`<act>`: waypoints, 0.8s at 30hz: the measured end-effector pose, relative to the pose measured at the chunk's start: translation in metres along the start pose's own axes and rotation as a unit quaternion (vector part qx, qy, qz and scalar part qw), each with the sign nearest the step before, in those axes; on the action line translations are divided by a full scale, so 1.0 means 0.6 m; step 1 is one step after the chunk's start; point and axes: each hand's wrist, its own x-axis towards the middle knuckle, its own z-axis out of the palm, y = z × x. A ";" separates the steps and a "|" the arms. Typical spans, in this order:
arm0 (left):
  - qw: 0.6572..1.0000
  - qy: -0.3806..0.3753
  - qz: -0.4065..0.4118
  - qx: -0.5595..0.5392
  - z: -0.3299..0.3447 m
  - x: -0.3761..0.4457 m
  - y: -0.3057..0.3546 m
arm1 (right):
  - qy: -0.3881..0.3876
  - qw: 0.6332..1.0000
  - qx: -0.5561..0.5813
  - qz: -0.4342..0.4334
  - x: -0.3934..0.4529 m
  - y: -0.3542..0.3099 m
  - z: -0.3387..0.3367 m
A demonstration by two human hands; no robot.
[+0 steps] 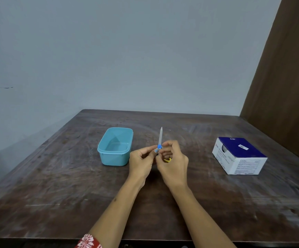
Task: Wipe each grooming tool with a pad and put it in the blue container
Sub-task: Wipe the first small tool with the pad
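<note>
The blue container [115,146] stands left of centre in the frame on the desk [55,185], lid off and mouth upward. Nothing is visible inside it. It sits just beside the left hand, which likely keeps the drop-off path short once a tool is wiped.

The left hand [140,162] is raised at frame centre with fingers curled toward the pivot area of the scissors [160,140]. Its grip appears narrow and closed on something small at the blades' base; whether this is a pad cannot be told, as the fingers hide it.

The scissors are held upright between both hands, blades closed and pointing toward the top of the frame, with a blue pivot and a yellow handle loop [167,160] showing below. Upright holding plausibly exposes the blade length for wiping and keeps the tip away from the person.

The right hand [172,163] wraps the handle end, fingers curled round it, grip closed on the scissors. This hand evidently steadies the tool while the left works on it.

A blue-and-white box [239,155] rests at centre right of the frame, well apart from the hands. Its printing is too blurred to read with certainty; it is probably the pad supply.

No other grooming tool is visible on the desk.
</note>
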 end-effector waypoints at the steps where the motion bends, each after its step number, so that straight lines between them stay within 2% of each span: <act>1: 1.000 -0.008 -0.005 -0.008 0.000 0.000 0.001 | 0.004 1.000 0.001 0.003 0.000 0.001 0.000; 4: 0.999 -0.035 -0.015 -0.023 0.001 -0.005 0.004 | 0.013 1.000 -0.005 0.002 0.002 0.005 -0.002; 9: 1.000 -0.002 -0.001 0.026 -0.003 0.000 -0.002 | -0.001 0.999 -0.047 -0.022 -0.002 0.004 0.003; 14: 0.999 -0.026 -0.013 0.020 0.001 -0.007 0.005 | 0.023 0.999 -0.045 -0.021 0.002 0.008 0.003; 20: 0.999 0.002 -0.017 0.040 -0.004 0.000 -0.001 | -0.006 0.998 -0.060 -0.020 -0.002 0.004 0.001; 24: 0.996 -0.039 -0.012 0.073 -0.001 -0.005 0.000 | 0.024 0.999 -0.042 -0.002 0.004 0.007 -0.002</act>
